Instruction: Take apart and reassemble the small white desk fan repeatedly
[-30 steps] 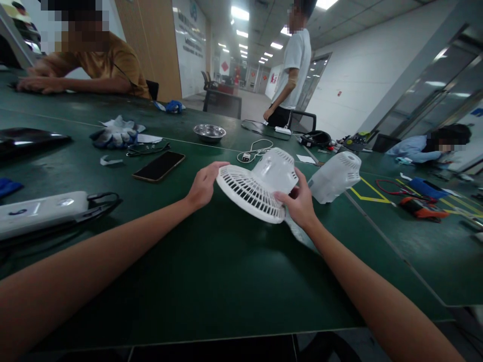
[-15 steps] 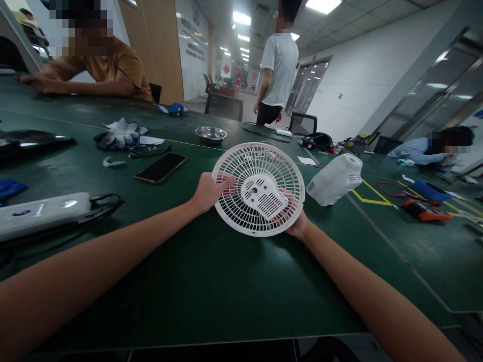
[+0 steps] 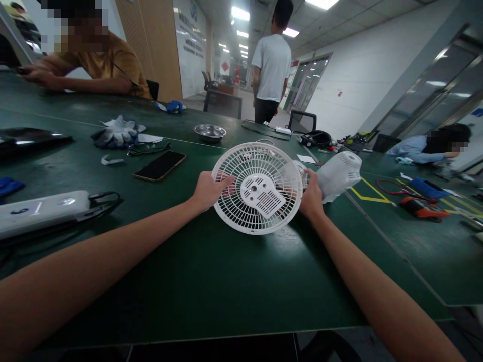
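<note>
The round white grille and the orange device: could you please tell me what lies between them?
Rightward from the grille, the head view shows the right hand, the white housing, then yellow lines on the tabletop.

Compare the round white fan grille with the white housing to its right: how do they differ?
The grille is a broad disc of open slats around a hub; the housing is a bulky shell with mostly solid walls. The grille is held up by its rim in the left hand, while the housing rests on the green table. Both are white.
</note>
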